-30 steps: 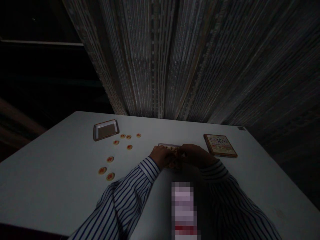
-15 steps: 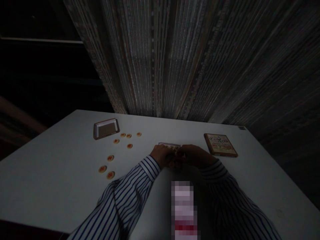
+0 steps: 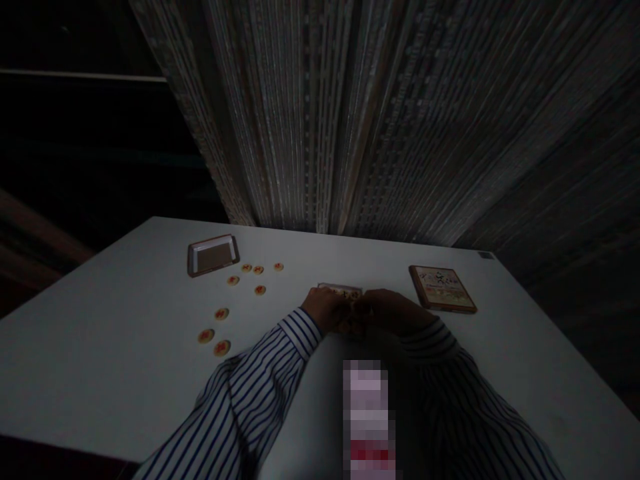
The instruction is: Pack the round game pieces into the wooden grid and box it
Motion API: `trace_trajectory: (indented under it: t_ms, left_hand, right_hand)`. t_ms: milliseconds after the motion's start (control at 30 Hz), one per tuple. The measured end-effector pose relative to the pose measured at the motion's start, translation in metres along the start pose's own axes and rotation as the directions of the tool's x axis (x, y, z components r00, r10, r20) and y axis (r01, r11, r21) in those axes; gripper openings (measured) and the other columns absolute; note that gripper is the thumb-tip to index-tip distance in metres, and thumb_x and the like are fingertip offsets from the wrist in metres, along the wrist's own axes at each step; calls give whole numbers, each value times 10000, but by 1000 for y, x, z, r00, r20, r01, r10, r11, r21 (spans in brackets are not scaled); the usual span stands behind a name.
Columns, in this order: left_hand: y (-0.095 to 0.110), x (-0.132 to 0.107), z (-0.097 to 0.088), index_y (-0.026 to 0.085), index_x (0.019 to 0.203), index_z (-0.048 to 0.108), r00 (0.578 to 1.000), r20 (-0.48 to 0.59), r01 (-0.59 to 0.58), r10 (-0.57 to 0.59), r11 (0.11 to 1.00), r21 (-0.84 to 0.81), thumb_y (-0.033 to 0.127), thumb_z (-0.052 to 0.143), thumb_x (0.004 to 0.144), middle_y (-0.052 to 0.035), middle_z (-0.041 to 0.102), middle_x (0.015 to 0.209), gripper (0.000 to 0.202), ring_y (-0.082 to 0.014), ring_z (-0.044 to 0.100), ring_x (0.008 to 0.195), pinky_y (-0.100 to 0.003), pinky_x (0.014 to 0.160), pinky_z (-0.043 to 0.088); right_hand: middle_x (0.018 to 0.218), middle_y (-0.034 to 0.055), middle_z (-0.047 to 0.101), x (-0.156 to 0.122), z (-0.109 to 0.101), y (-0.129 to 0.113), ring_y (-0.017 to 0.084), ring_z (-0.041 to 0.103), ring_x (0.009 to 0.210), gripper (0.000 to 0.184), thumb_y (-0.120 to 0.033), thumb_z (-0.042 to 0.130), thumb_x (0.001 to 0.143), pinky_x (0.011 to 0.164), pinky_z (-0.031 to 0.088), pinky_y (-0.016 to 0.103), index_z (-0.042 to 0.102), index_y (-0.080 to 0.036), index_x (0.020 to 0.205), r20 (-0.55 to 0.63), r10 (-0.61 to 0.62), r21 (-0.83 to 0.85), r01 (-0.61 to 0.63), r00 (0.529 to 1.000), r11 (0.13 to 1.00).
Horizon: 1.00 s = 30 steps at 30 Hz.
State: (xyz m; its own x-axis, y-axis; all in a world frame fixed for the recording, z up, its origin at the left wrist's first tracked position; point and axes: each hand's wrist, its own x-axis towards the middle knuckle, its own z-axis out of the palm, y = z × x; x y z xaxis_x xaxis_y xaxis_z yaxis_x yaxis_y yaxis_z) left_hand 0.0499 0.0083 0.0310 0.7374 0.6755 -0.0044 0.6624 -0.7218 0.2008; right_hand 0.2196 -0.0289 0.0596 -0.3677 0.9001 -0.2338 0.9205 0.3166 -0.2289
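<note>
Tabletop, white and rectangular [image 3: 125,393], leaves room between the blue-and-white striped sleeves [image 3: 265,393] and its left and right edges. Mid-table, left hand [image 3: 326,311] and right hand [image 3: 393,312] curl close together at a pale-rimmed rectangular box [image 3: 340,287] holding round dark-marked pieces [image 3: 344,295]; whether they pinch one, I cannot tell. Leftward, eight round yellowish red-marked discs [image 3: 221,313] lie loose. Far left, an open brown rectangular tray [image 3: 214,256] shows pale inner walls; far right lies a flat brown box with printed top [image 3: 443,288], contents hidden. Beyond hangs a grey striped curtain [image 3: 320,120].
</note>
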Motion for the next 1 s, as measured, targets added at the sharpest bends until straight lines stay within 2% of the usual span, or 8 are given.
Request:
trace_trajectory:
  t_ms: [333,533,733,1000]
  left_hand:
    - [1,-1,-1,259,884,686,1000,-26,14,-14,999,-31,304,492,779,-49,681,823,226,-219,608,818,-313,690,445]
    - [-1,1,2,237,893,679,1000,-1,9,-9,1000,-5,299,485,772,-65,679,830,237,-236,612,816,-330,680,448]
    - [-1,0,2,225,878,681,1000,-18,-6,6,1000,10,304,478,776,-69,679,821,241,-230,612,804,-320,669,445]
    - [-1,0,-1,236,881,682,1000,12,1,-1,1000,-2,329,482,777,-58,682,820,244,-217,615,801,-307,675,449]
  right_hand:
    - [921,75,680,2,-1,1,197,620,833,221,-229,491,804,683,431,258,672,-192,926,29,-4,-70,6,1000,998]
    - [947,74,681,2,-1,0,190,617,858,235,-221,495,799,706,435,254,668,-196,956,42,-12,-56,14,999,998]
    - [947,84,681,0,-2,-2,199,621,852,246,-239,473,806,689,434,258,669,-190,947,39,-7,-60,10,999,998]
    - [939,77,679,-1,-3,-4,202,620,852,239,-239,482,799,676,432,258,668,-200,942,42,9,-80,-6,999,997]
